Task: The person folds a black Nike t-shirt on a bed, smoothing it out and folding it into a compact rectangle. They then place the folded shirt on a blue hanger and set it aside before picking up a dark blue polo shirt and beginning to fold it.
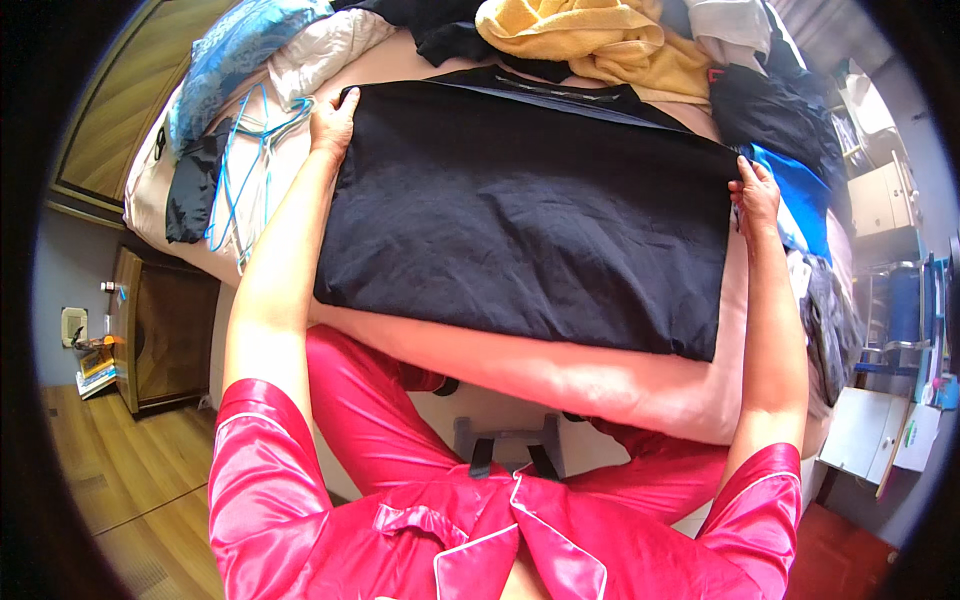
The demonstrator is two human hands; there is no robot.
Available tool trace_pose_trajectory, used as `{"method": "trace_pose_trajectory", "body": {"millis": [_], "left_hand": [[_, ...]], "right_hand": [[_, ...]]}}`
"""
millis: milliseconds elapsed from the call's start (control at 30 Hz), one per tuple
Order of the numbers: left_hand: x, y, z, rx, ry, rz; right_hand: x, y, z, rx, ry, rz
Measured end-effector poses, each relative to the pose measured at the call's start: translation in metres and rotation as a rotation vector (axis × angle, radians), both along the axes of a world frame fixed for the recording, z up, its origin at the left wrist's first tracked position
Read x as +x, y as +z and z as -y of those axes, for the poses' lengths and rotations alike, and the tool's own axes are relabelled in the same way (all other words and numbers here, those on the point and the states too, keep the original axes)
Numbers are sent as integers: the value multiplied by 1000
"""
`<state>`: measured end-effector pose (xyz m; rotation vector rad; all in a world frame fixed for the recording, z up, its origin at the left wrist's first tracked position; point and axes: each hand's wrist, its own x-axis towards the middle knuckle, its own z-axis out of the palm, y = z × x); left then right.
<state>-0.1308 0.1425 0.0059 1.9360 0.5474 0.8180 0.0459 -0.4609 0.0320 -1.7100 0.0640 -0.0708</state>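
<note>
A black cloth garment [525, 217] lies spread in a wide rectangle on the pink-sheeted bed [480, 375], its lower part hanging close to the near edge. My left hand [334, 124] pinches its upper left corner between thumb and fingers. At the upper right corner, my right hand [756, 193] grips the cloth the same way. The far edge is drawn fairly straight between both hands. Beyond that edge, another layer of black fabric shows, with a band of pale marks. Wrinkles run across the middle of the cloth.
Blue and white hangers [259, 150] lie left of the cloth, near a blue patterned pillow [232, 56]. A yellow towel [577, 34] and dark clothes [780, 112] are heaped along the far side. Blue fabric [799, 195] lies beyond my right hand. A wooden cabinet [169, 330] stands at left.
</note>
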Motion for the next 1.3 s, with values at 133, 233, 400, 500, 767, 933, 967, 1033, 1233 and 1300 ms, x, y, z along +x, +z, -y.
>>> {"method": "trace_pose_trajectory", "body": {"millis": [133,233,400,500,767,933,967,1033,1233,1300], "left_hand": [[23,-17,1,-68,-94,102],[32,-12,-3,-83,-172,185],[48,-17,-14,-115,-160,160],[54,-31,-33,-132,-133,23],[-8,24,13,-621,-234,-223],[-194,19,48,-535,-23,-497],[-217,18,64,-532,-24,-477],[-239,30,94,-635,-63,-445],[-245,25,113,-785,-294,-381],[-243,21,129,-825,-269,-159]], "right_hand": [[22,2,-17,6,4,63],[39,3,-22,59,34,105],[70,-21,-28,-10,19,153],[89,-42,-34,-233,-19,149],[14,-23,2,-425,-12,158],[-183,-21,75,-432,85,-3],[-214,-17,79,-217,35,-182],[-248,7,65,-65,1,-374],[-241,13,47,186,149,-514],[-236,-3,51,288,48,-410]]}}
